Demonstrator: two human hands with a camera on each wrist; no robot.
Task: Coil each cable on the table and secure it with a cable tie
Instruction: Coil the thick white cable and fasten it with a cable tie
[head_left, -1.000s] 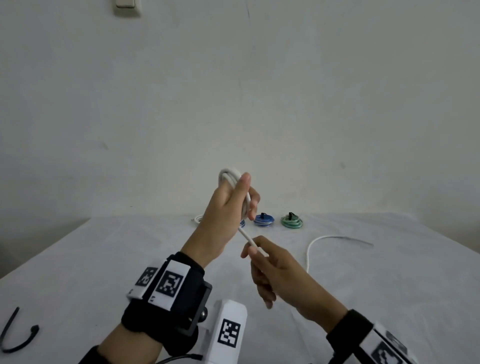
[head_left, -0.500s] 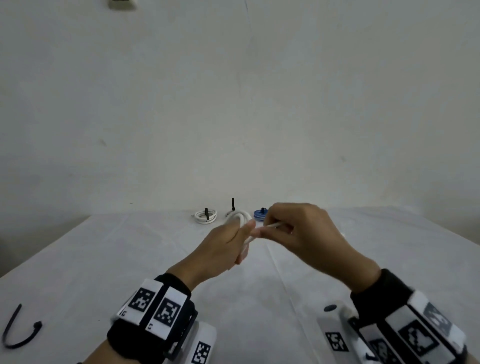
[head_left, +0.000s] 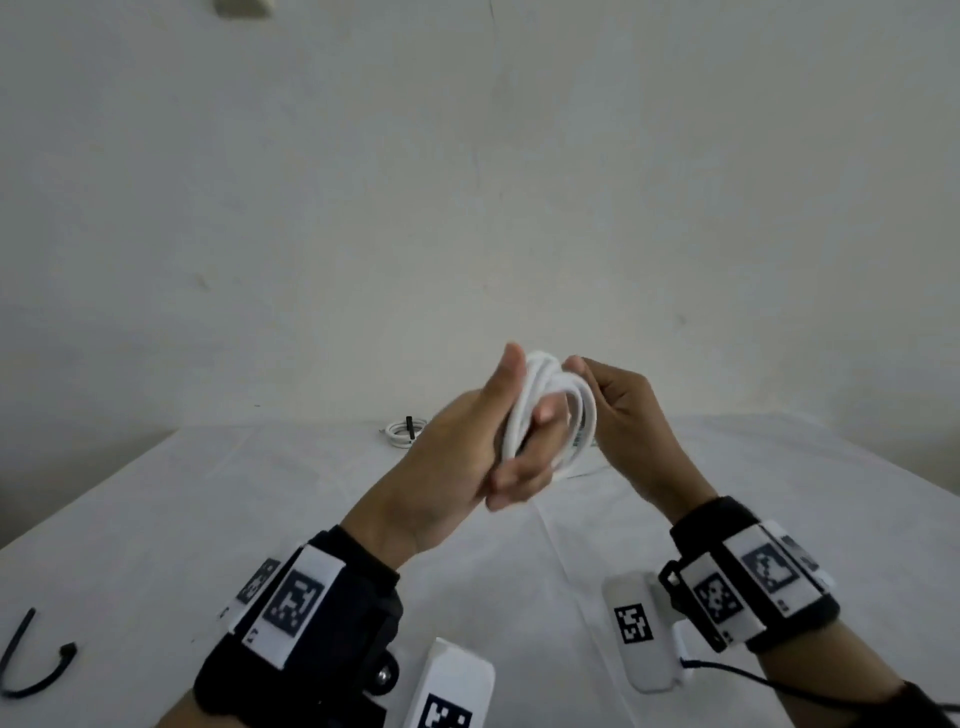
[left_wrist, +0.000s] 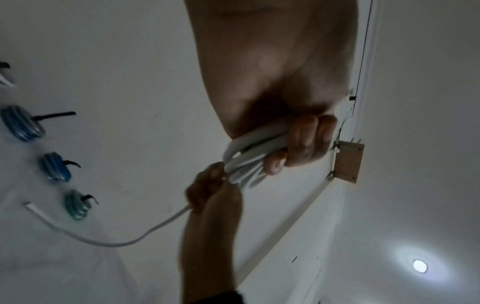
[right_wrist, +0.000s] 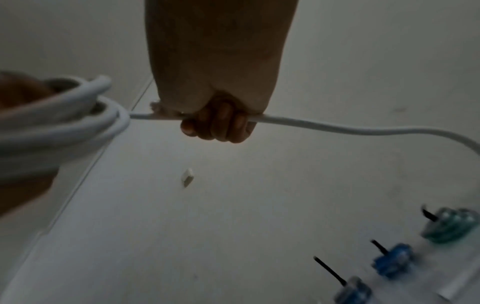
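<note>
Head view: from above and behind both wrists, facing forward toward wall, table (head_left: 156, 519) below. White cable coil (head_left: 550, 410) at frame centre, near.

Left wrist view: very close under palm, looking along fingers to coil (left_wrist: 249, 162), wall behind.

Right wrist view: same closeness, coil (right_wrist: 64, 127) at left edge.

All three views share coil; both wrist views share tied coils on table.

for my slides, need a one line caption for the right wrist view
Right hand feeds white cable onto the coil.

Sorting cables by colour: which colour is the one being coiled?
White cable; the right wrist view shows it best.
</note>
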